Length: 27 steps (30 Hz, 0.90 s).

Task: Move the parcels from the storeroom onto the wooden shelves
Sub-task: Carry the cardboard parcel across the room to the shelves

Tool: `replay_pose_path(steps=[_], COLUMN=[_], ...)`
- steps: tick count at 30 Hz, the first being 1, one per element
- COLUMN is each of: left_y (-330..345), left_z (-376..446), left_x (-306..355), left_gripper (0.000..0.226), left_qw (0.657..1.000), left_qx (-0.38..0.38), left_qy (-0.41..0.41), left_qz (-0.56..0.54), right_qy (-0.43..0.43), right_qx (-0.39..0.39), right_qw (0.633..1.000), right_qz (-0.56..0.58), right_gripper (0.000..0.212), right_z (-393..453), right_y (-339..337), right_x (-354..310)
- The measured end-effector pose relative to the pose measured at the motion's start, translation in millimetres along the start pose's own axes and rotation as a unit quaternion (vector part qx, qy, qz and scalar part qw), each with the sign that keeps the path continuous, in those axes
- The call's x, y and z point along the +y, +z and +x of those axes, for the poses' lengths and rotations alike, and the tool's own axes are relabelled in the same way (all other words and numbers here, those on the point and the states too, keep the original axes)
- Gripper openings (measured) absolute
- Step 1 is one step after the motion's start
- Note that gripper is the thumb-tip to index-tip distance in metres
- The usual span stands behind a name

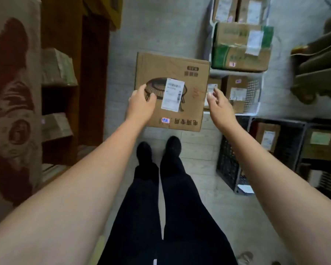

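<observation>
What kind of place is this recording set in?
Probably a small parcel storeroom or pickup point. Labelled cardboard parcels sit in racks and crates on the right, wooden shelves on the left hold more, and the left hand and right hand carry a labelled box.

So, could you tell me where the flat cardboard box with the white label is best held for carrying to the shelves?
Grip the cardboard box by its two opposite side edges, one hand from each side. It is broad and flat, too wide for one hand. The left hand already has its fingers on the left part of the face; the right hand is at the right edge, its contact unclear.
</observation>
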<state>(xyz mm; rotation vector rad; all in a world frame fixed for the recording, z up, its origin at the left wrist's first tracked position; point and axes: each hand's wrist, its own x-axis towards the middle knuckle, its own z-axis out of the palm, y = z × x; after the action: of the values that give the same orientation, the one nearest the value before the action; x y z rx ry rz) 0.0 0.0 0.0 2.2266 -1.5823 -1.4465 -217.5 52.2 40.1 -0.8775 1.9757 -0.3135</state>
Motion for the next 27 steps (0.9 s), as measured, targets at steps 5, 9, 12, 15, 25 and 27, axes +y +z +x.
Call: replay_pose_path(steps=[5, 9, 12, 15, 25, 27], left_y=[28.3, 58.6, 75.4, 86.0, 96.7, 91.4], left_z=[47.9, 80.0, 98.4, 111.3, 129.6, 120.8], left_x=[-24.0, -49.1, -72.4, -88.6, -96.8, -92.3], left_gripper=[0.052, 0.054, 0.058, 0.063, 0.081, 0.085], left_qw=[0.999, 0.996, 0.994, 0.99, 0.982, 0.98], left_qx=[0.047, 0.081, 0.104, 0.14, 0.133, 0.14], left_qy=[0.0, 0.02, 0.03, 0.021, -0.118, -0.125], left_qz=[-0.023, -0.031, -0.01, 0.001, -0.068, -0.065], right_qy=[0.035, 0.026, 0.028, 0.042, 0.101, 0.098], right_qx=[0.012, 0.039, 0.047, 0.059, 0.062, 0.056], right_qw=[0.999, 0.999, 0.998, 0.997, 0.986, 0.986], right_qz=[0.007, 0.004, 0.013, 0.031, 0.115, 0.125], right_gripper=[0.058, 0.063, 0.072, 0.081, 0.077, 0.082], right_z=[49.6, 88.9, 111.1, 126.9, 141.0, 130.3], right_y=[40.5, 67.3, 84.4, 97.3, 124.5, 122.7], right_x=[40.3, 70.2, 90.2, 109.4, 122.2, 115.8])
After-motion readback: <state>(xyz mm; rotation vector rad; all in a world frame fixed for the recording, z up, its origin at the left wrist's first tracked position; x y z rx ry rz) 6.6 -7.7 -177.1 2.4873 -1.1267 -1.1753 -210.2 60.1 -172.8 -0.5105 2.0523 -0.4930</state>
